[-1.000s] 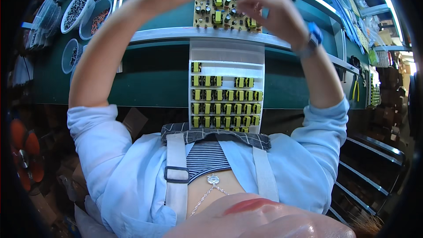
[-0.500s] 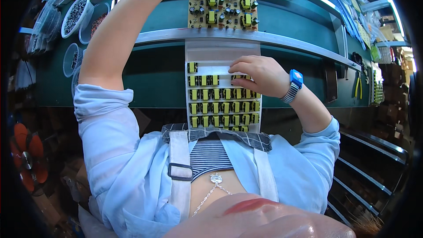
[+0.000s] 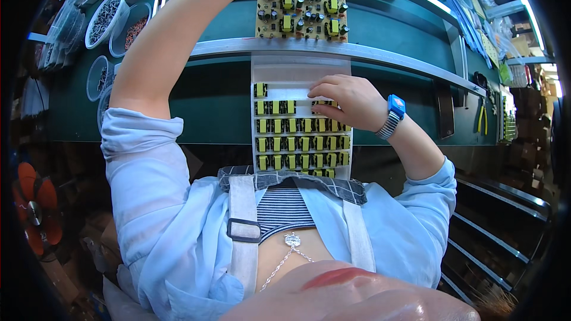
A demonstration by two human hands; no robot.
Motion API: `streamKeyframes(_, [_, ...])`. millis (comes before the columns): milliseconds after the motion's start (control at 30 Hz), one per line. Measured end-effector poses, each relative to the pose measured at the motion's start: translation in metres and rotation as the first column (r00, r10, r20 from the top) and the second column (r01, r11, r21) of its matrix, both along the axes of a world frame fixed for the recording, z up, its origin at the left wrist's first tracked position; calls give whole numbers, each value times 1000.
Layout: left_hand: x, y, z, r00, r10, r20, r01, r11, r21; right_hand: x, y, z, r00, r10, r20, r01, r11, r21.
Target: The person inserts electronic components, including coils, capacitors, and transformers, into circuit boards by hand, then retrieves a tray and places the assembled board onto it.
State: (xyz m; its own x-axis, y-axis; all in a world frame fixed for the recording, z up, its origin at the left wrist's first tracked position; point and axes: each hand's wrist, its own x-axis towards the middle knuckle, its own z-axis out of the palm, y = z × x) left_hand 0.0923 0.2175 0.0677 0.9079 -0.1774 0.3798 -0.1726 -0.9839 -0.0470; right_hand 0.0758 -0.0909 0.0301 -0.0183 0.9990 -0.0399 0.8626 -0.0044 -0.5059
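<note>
Over the white tray (image 3: 300,77) of yellow transformers (image 3: 297,142), my right hand (image 3: 345,100) sits curled on the upper rows, fingertips pinching at one part; whether it grips I cannot tell. Tray's long axis runs away from me. Above the tray, the circuit board (image 3: 302,3) is held up by my left arm; that hand is out of view. A second ago the right hand was at the board.
</note>
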Motion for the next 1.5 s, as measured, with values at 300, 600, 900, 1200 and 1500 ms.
streamKeyframes(300, [-11, 2, -5, 1000, 14, 24, -2, 906, -423, 0, 0, 1, 1000, -18, -11, 18, 1000, -6])
streamKeyframes(600, [-27, 20, -9, 878, -307, 366, 434, 833, -343, 74, 33, 29, 939, -330, 96, 215, 783, 584])
streamKeyframes(900, [-36, 8, 0, 964, -133, 229, 143, 989, -27, 140, 87, 11, 988, -150, 30, 59, 553, 831])
streamKeyframes(1200, [-65, -8, 8, 929, 16, 369, 78, 968, -237, 116, 51, 26, 853, -514, 86, 359, 699, 618])
streamKeyframes(1500, [-98, 5, -22, 937, 347, -32, -192, 439, -878, 85, 55, 46, 927, -354, 125, 229, 797, 559])
